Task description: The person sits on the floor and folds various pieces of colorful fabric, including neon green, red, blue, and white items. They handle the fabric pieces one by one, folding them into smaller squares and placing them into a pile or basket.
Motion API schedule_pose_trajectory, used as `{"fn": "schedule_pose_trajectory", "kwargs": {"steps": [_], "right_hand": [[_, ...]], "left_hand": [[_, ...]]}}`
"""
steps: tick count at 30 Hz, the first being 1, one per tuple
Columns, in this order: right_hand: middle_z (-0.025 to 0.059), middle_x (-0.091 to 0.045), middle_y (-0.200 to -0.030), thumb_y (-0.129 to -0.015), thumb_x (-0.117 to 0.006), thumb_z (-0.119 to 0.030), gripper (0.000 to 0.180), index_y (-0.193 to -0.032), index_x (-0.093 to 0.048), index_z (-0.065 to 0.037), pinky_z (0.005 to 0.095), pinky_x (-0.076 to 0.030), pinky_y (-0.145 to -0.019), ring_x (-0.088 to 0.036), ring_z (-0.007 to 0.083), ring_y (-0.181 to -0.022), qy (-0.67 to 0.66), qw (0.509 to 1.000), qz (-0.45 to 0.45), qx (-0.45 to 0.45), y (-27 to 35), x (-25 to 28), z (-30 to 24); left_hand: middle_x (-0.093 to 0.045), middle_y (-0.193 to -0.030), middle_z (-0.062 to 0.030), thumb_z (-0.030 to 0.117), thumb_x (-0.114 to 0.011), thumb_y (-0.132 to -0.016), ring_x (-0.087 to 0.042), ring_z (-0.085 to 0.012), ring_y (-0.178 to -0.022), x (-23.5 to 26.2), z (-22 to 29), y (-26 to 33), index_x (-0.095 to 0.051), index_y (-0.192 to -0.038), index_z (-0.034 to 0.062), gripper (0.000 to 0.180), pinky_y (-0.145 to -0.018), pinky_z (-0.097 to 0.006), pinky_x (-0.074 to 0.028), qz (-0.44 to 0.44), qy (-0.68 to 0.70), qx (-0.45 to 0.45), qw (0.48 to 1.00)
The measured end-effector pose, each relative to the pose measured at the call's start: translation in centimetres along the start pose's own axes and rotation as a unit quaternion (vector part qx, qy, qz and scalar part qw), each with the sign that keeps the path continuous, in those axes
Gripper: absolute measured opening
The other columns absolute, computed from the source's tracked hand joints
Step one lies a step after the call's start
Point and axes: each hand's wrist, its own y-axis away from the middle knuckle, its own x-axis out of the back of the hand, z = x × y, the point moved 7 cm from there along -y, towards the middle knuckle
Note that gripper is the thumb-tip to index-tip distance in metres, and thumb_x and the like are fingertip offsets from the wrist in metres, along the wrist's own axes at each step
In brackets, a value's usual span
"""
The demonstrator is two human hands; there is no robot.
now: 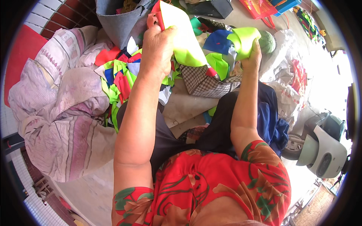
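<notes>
In the head view, the left hand (160,43) is raised with its fingers closed on a large yellow-green piece (188,41), its upper part glaring almost white. A red edge shows along that piece's left side; whether it is a separate layer cannot be told. The right hand (253,58) has its fingers pinched together on a smaller yellow-green piece (241,39). The two hands stand well apart, and the gap between them lies above a checked bag (200,83), whose near wall runs below both held pieces.

On the left, room is tight: a heap of scraps (121,77) fills the space between the left forearm and a bulky patterned quilt (81,88), while the rim of a grey container (120,26) comes close beside the left hand. On the right, a white sack (281,58) sits near the right hand, with a scooter (328,150) farther off.

Counted, there are two held pieces, one in each hand; one checked bag, one grey container and one scooter. Inside the bag, one blue piece (218,40) and one bright green piece (217,64) stand out; the heap's scraps overlap too much to count.
</notes>
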Motion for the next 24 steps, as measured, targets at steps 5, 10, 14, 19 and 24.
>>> {"fn": "schedule_pose_trajectory", "kwargs": {"steps": [5,10,14,19,24], "right_hand": [[0.0168,-0.057,-0.119,-0.094,-0.045,-0.027,0.042,-0.125,-0.046,0.001,0.0403,-0.05,-0.088,-0.06,0.0266,-0.103,-0.2,0.971,-0.097,-0.084,4.6,-10.0,-0.3],[0.0141,-0.06,-0.111,-0.092,-0.05,-0.02,0.036,-0.122,-0.05,0.001,0.0337,-0.051,-0.084,-0.062,0.0213,-0.093,-0.031,0.979,-0.191,-0.068,7.4,-12.5,0.3],[0.0062,-0.065,-0.098,-0.092,-0.054,-0.019,0.03,-0.114,-0.056,0.001,0.0216,-0.05,-0.071,-0.062,0.0092,-0.081,0.111,0.974,-0.178,-0.087,7.5,-13.9,0.7],[0.0054,-0.065,-0.093,-0.091,-0.055,-0.019,0.027,-0.11,-0.058,0.0,0.0209,-0.05,-0.068,-0.062,0.0082,-0.075,0.137,0.976,-0.143,-0.094,7.3,-13.4,-0.4],[0.0031,-0.065,-0.088,-0.092,-0.055,-0.02,0.024,-0.104,-0.059,0.0,0.0202,-0.049,-0.067,-0.061,0.0062,-0.074,0.143,0.976,-0.143,-0.086,8.0,-14.4,-0.2]], "left_hand": [[-0.064,-0.093,-0.0083,0.015,-0.054,-0.086,-0.064,-0.013,-0.075,-1.3,-1.1,0.4,-0.057,-0.104,-0.0016,0.025,-0.061,-0.024,-0.051,-0.059,-0.036,0.021,0.997],[-0.064,-0.092,-0.0085,0.013,-0.051,-0.087,-0.063,-0.0143,-0.072,-2.6,-1.9,1.0,-0.057,-0.104,-0.0015,0.023,-0.06,-0.027,-0.052,-0.107,-0.013,0.092,0.99],[-0.061,-0.09,-0.0085,0.009,-0.048,-0.084,-0.062,-0.0158,-0.076,-3.2,-1.5,1.7,-0.056,-0.103,-0.0017,0.023,-0.068,-0.03,-0.053,-0.066,0.075,0.137,0.985],[-0.061,-0.105,-0.0094,0.017,-0.052,-0.088,-0.061,-0.0183,-0.092,-3.0,-1.4,1.1,-0.054,-0.111,0.0009,0.028,-0.078,-0.035,-0.053,-0.078,0.184,0.128,0.971],[-0.06,-0.111,-0.0051,0.022,-0.054,-0.092,-0.058,-0.0161,-0.101,-3.6,0.0,1.3,-0.052,-0.117,0.0043,0.031,-0.086,-0.034,-0.049,-0.089,0.228,0.109,0.964]]}}
